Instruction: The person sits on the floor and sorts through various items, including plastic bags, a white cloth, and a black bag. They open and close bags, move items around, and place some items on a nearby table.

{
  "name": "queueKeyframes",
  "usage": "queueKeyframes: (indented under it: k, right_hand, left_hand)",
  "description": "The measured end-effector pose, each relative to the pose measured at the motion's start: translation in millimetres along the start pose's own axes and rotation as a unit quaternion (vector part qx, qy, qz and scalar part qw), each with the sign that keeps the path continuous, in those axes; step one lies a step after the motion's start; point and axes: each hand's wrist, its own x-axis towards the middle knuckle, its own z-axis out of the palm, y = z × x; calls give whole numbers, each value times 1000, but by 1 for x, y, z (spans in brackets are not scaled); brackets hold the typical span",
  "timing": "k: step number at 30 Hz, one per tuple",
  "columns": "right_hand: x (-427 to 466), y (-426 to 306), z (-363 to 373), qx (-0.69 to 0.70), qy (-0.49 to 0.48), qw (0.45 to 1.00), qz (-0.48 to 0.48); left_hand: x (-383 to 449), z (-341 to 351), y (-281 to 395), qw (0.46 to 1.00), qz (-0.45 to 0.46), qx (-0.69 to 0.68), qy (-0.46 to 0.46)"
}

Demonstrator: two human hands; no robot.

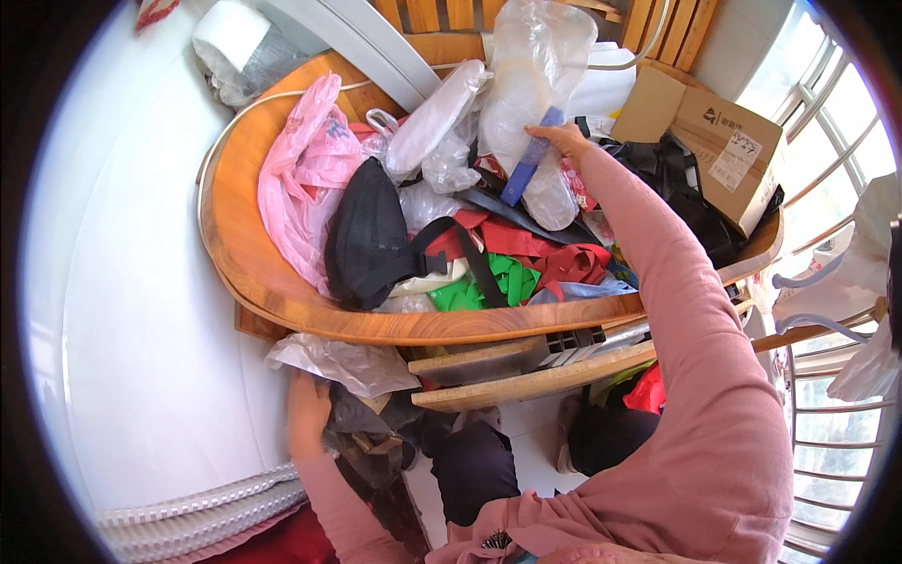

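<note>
A wooden tub (232, 261) holds a heap of bags and cloth. Over its far side my right hand (564, 141) grips a narrow blue packet (532, 158), lying across clear plastic bags (518, 84). Near the heap's middle are a black mesh pouch with a strap and buckle (370, 240), red fabric (514, 236) and green strips (486, 282). Pink plastic bags (303, 176) lie at the left. My left hand (309, 416) is low at the left, below the tub's rim, beside a crumpled clear plastic bag (345, 363); it is blurred, and its fingertips are partly hidden.
An open cardboard box (733, 148) and black bags (662, 169) sit at the tub's right end. Wooden boards (528, 388) stand against its near side. A white wall (155, 282) borders the left; a barred window (838, 423) and hanging bags (817, 289) are at the right.
</note>
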Motion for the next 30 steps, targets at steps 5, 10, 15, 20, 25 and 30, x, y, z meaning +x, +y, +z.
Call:
queueKeyframes:
  k: [5,10,15,20,25,30]
  right_hand:
    - [-6,-5,14,-103,19,992,-72]
    - [-19,-16,27,-178,68,976,-105]
    - [-59,-51,2,-185,75,940,-278]
    - [-121,-119,-43,-181,81,918,-344]
    - [-203,-183,-81,-118,4,941,-318]
    - [-323,-205,-84,-41,-151,954,-255]
  left_hand:
    - [-26,-35,44,995,-73,48,41]
    - [-42,-45,59,979,-33,114,165]
    - [-64,-40,45,964,-24,53,258]
    - [-83,-46,46,941,-27,101,321]
    - [-112,-79,79,887,15,72,456]
    - [-129,-109,158,850,32,-313,423]
